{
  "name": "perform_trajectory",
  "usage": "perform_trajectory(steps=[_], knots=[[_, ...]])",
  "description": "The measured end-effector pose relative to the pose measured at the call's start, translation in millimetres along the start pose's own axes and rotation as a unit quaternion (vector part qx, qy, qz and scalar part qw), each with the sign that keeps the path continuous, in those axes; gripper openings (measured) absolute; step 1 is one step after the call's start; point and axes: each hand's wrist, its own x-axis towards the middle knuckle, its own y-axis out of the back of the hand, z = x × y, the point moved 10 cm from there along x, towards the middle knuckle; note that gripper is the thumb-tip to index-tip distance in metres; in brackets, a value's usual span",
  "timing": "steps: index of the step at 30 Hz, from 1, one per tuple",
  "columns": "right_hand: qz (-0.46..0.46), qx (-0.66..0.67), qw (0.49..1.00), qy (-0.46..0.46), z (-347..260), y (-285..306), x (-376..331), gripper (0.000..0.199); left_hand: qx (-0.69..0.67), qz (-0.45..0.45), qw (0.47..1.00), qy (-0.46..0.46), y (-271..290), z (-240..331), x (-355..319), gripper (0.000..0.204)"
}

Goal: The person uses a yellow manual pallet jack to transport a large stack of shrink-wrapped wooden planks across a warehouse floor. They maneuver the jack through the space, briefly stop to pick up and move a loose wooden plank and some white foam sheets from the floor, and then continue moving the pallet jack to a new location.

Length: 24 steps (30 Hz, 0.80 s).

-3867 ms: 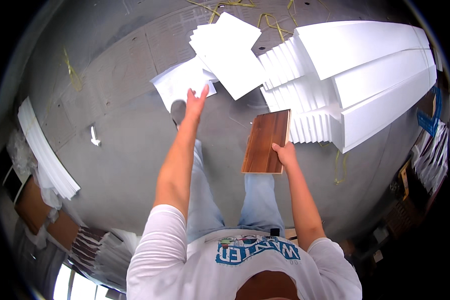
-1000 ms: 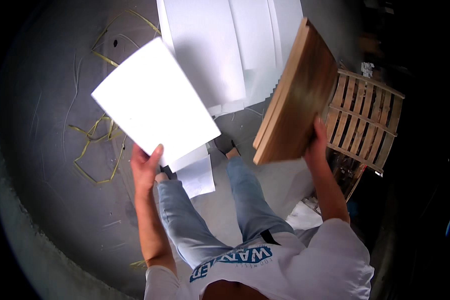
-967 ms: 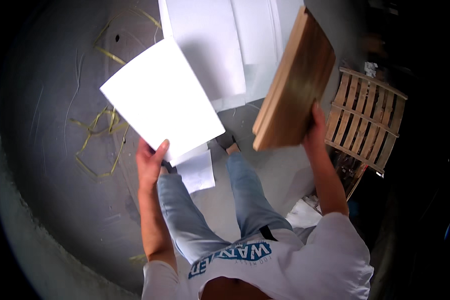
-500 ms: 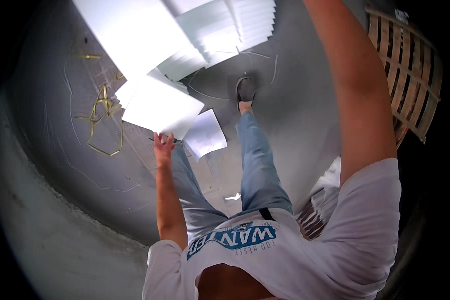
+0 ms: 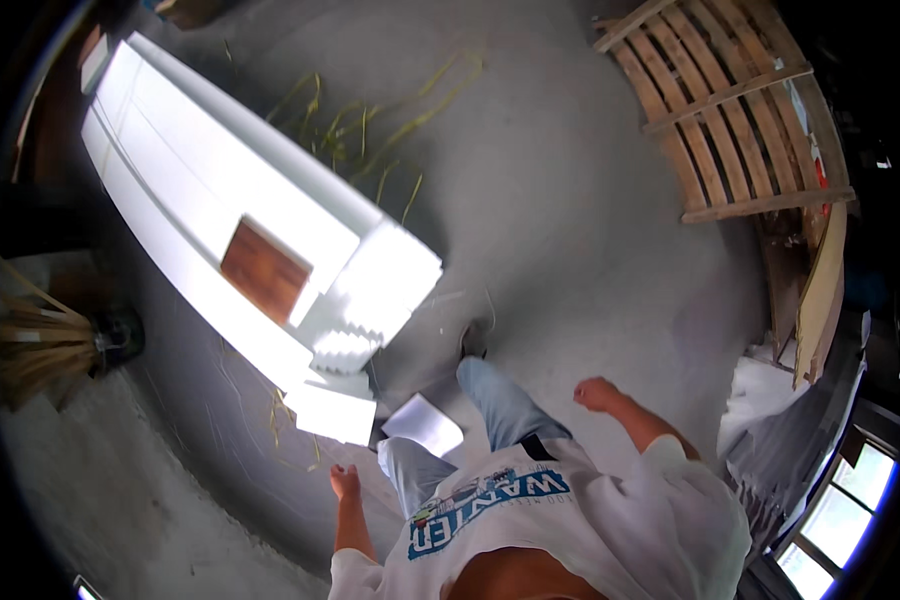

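Note:
My left hand [image 5: 345, 482] hangs low beside my leg, just below the corner of a white sheet [image 5: 337, 413]. Its fingers are curled, and what they hold, if anything, is too small to make out. Out to the right, my right hand [image 5: 597, 393] is in a loose fist over the grey floor, with nothing seen in it. A long stack of white boards [image 5: 185, 145] stretches away to the upper left, its near end stepped in layers. On top of it lies a brown wood-grain panel [image 5: 265, 270]. Near my left knee is a loose white sheet [image 5: 425, 425].
Yellow strapping [image 5: 345, 135] lies tangled on the floor beyond the stack. At the upper right is a slatted wooden pallet [image 5: 720, 110]. White plastic sheeting [image 5: 770, 410] is bunched at the right, near a window [image 5: 840, 515]. A bundle of wooden strips [image 5: 45, 340] lies at the left.
The view has swung up and back, bringing the whole stack and pallet in. My right arm has come down from its raised reach; my left hand has drawn back from the sheet's edge.

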Motion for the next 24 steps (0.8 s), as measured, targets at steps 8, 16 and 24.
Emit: perform_trajectory(steps=[8,16,24], knots=[[0.231,0.136,0.961,-0.063,61.1,304.1,-30.4,0.023,0.089,-0.168,0.952,-0.238,-109.5,294.1,-100.4,0.045],[0.29,0.302,0.906,0.055,159.3,461.6,48.1,0.015,0.197,-0.155,0.936,-0.246,-179.8,587.1,-110.2,0.043],[0.027,0.059,0.997,-0.03,250.1,482.2,45.4,0.015,-0.163,-0.138,0.942,-0.257,-215.2,697.8,-238.8,0.044]])
